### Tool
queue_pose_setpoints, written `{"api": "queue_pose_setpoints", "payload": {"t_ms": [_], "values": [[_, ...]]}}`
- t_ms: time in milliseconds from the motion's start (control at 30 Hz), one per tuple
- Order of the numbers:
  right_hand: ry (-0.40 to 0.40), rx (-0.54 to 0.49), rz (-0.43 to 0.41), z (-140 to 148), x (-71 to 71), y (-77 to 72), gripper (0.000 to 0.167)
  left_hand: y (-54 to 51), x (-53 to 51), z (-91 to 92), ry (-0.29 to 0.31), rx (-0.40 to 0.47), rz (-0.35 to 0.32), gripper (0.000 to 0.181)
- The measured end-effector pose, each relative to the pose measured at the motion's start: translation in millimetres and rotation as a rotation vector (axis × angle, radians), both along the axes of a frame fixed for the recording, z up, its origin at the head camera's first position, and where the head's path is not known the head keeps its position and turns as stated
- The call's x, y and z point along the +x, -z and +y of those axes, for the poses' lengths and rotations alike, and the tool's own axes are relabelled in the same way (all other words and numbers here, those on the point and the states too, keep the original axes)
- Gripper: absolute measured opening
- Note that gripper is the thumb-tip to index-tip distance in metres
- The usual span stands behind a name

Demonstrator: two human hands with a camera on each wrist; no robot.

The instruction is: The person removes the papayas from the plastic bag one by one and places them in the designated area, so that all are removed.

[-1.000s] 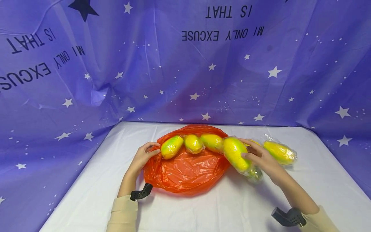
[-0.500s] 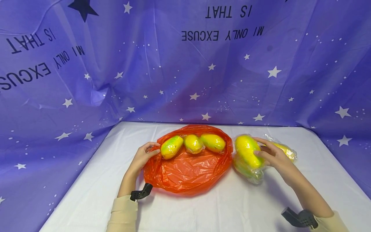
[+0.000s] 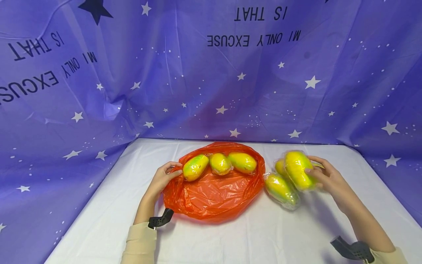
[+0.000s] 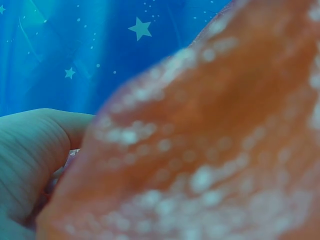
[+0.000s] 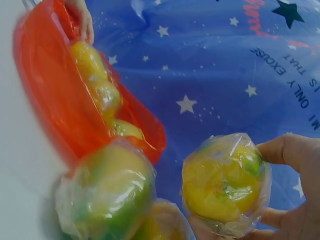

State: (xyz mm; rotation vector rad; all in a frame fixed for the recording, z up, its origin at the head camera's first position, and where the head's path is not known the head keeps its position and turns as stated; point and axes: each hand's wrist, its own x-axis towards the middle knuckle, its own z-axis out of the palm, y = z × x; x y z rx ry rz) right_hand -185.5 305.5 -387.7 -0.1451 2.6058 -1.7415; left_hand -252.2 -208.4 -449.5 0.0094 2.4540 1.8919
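Observation:
My left hand [image 3: 165, 178] pinches the left rim of a red plastic bag [image 3: 214, 198], which lies open on the white table. Three yellow-green mangoes in clear wrap, a left one [image 3: 196, 167], a middle one [image 3: 220, 164] and a right one [image 3: 242, 162], sit along the bag's far side. My right hand [image 3: 331, 179] grips another wrapped mango [image 3: 298, 170] to the right of the bag. Beside it lie a wrapped mango [image 3: 281, 190] in front and a partly hidden mango [image 3: 280, 167] behind. A yellow sliver shows between my right fingers. The blurred bag [image 4: 200, 150] fills most of the left wrist view.
A white cloth [image 3: 230, 238] covers the table. Purple fabric printed with stars [image 3: 230, 91] hangs around its back and sides. A black wrist mount [image 3: 161, 219] sits on the left forearm and another mount [image 3: 352, 251] on the right.
My right hand has carried its mango rightward, from the bag's right edge to over the loose mangoes. The front loose mango now shows fully. The left hand and bag have stayed put.

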Motion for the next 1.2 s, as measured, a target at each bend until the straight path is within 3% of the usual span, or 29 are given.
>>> {"api": "queue_pose_setpoints", "payload": {"t_ms": [267,767,967,1200], "values": [[0.057,-0.026,-0.012,19.1,-2.6,2.9,0.035,1.1,-0.5,-0.4,0.0,0.008,0.0,0.033],[0.126,0.004,0.009,43.1,-2.2,2.4,0.044,1.3,-1.2,0.1,0.002,0.006,0.011,0.035],[0.161,-0.004,0.012,56.8,-2.5,3.7,0.053,3.2,-1.4,-0.2,0.014,0.011,0.065,0.028],[0.154,-0.148,0.024,72.3,-3.1,7.0,0.037,1.8,-1.8,0.1,0.006,0.02,0.025,0.033]]}}
